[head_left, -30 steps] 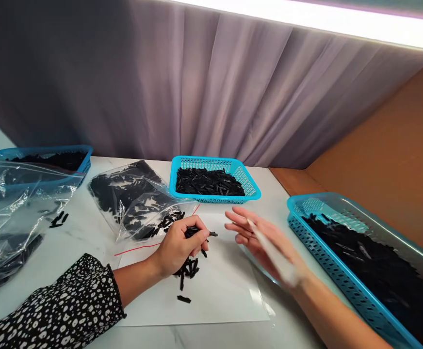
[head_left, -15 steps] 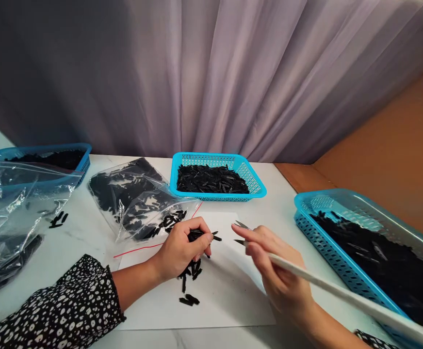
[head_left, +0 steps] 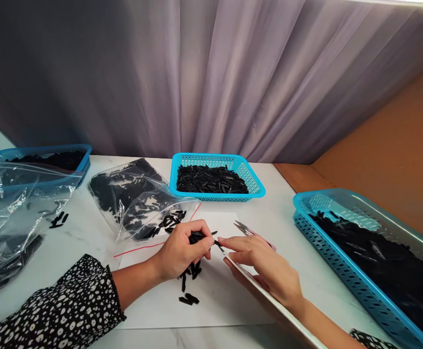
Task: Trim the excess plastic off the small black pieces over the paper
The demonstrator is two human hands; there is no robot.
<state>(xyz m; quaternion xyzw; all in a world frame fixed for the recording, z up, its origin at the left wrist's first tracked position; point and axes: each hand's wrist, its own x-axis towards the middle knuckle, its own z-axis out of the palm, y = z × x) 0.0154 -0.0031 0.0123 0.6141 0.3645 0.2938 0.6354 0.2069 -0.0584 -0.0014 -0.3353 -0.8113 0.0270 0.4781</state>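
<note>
My left hand is closed around a bunch of short black strips, some of their ends poking out past the fingertips. Pinched in my right hand is a long thin white tool with a narrow pointed metal tip; its exact kind is unclear. That tip meets the end of a black strip beside my left thumb and forefinger. Just beyond my right hand lies a pointed metal tool, like small scissors, partly hidden. Loose black strips lie below my left hand on a white sheet.
An open zip bag of black strips lies at the sheet's upper left. A blue basket of black strips stands behind, with other baskets at right and far left. Another clear bag covers the left side.
My right hand has moved left and turned palm down, bringing the white tool's tip to the strips in my left hand. The scissors-like tool shows more. My left hand stays put.
</note>
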